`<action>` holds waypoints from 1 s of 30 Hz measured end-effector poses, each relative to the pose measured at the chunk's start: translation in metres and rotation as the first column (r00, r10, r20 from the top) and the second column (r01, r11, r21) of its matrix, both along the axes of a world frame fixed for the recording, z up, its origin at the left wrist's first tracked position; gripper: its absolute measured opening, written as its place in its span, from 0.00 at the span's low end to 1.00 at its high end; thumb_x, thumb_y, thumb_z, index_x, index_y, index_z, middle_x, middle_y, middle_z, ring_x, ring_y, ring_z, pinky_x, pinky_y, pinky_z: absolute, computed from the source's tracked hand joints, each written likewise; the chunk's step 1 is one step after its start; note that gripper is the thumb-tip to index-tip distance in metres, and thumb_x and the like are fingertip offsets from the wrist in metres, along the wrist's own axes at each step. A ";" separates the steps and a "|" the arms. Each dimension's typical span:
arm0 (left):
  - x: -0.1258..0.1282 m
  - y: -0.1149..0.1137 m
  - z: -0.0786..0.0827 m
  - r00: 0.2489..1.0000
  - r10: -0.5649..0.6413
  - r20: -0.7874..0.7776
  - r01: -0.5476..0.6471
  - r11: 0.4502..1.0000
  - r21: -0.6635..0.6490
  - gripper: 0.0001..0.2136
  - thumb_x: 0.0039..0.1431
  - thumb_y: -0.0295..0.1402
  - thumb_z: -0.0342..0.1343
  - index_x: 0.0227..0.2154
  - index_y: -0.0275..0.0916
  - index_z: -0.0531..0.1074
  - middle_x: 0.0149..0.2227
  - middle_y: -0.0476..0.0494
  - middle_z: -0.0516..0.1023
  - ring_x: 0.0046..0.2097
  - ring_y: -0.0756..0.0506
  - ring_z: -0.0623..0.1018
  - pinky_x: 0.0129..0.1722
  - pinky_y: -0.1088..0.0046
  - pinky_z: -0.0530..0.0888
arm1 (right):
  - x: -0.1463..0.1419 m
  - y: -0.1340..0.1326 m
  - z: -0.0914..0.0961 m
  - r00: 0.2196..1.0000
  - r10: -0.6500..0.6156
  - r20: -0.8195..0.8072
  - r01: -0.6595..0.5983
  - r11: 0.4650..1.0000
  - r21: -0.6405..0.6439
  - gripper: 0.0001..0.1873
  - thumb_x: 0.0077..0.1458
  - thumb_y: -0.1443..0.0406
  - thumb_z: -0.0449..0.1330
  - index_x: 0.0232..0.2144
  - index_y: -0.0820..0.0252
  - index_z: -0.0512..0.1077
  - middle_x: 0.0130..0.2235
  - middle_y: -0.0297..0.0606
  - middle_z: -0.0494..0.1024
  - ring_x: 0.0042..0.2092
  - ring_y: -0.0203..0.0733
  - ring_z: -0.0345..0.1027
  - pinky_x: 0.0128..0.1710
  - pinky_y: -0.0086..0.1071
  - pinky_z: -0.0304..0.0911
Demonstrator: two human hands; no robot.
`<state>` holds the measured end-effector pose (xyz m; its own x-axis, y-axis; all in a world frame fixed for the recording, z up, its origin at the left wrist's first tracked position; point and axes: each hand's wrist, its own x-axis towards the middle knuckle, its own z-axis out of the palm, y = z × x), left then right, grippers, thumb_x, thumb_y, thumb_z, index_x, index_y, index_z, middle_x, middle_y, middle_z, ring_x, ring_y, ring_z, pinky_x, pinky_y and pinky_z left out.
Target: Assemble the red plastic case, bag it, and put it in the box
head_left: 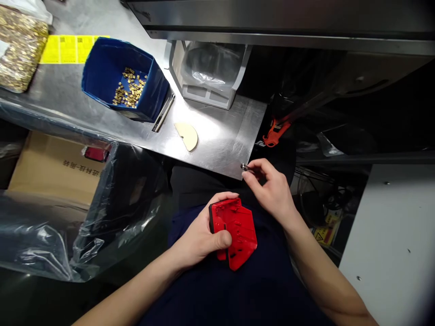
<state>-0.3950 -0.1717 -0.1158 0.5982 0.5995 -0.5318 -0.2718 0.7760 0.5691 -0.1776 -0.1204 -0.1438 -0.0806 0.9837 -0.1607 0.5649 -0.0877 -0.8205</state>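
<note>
My left hand point(207, 226) is wrapped round a red plastic housing point(243, 231) with a black edge, its thumb pressed on the inner side. Small posts and dark slots show inside the housing. Up and to the right, my right hand point(272, 188) pinches a small metal piece point(244, 167) with a shiny rounded end between thumb and fingers. That end is beside the table's front corner; the rest is partly hidden by the fingers. The two hands are apart, both above my lap.
On the metal table point(220, 140) are a blue bin point(156, 90) of small brass parts point(131, 90), a pen point(164, 112), a cream half-disc point(187, 136) and a grey bin point(207, 96). A plastic-lined carton point(50, 172) holds a red part point(96, 154). An orange air gun point(275, 133) hangs right.
</note>
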 end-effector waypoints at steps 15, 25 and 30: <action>-0.019 0.011 0.014 0.926 0.071 -0.370 0.015 0.974 0.224 0.26 0.62 0.46 0.65 0.58 0.48 0.63 0.53 0.44 0.71 0.49 0.42 0.72 0.48 0.66 0.70 | -0.074 0.093 -0.065 0.898 -0.014 0.440 -0.066 0.984 0.166 0.16 0.70 0.56 0.54 0.52 0.60 0.71 0.52 0.50 0.72 0.53 0.55 0.65 0.54 0.44 0.61; -0.033 0.001 0.006 0.898 0.102 -0.428 0.011 0.967 0.253 0.26 0.62 0.45 0.66 0.59 0.51 0.63 0.55 0.47 0.70 0.52 0.42 0.73 0.51 0.67 0.70 | -0.171 0.130 -0.070 0.846 0.271 0.460 -0.284 0.958 -0.043 0.24 0.64 0.60 0.63 0.56 0.67 0.64 0.53 0.55 0.71 0.52 0.58 0.68 0.51 0.46 0.67; -0.034 0.001 0.002 0.916 0.163 -0.367 -0.097 0.977 0.191 0.26 0.62 0.46 0.65 0.58 0.47 0.64 0.53 0.44 0.72 0.52 0.41 0.73 0.52 0.66 0.73 | -0.147 0.118 -0.071 0.856 0.274 0.439 -0.289 0.957 -0.032 0.20 0.66 0.60 0.60 0.55 0.62 0.65 0.52 0.51 0.73 0.52 0.58 0.69 0.50 0.46 0.67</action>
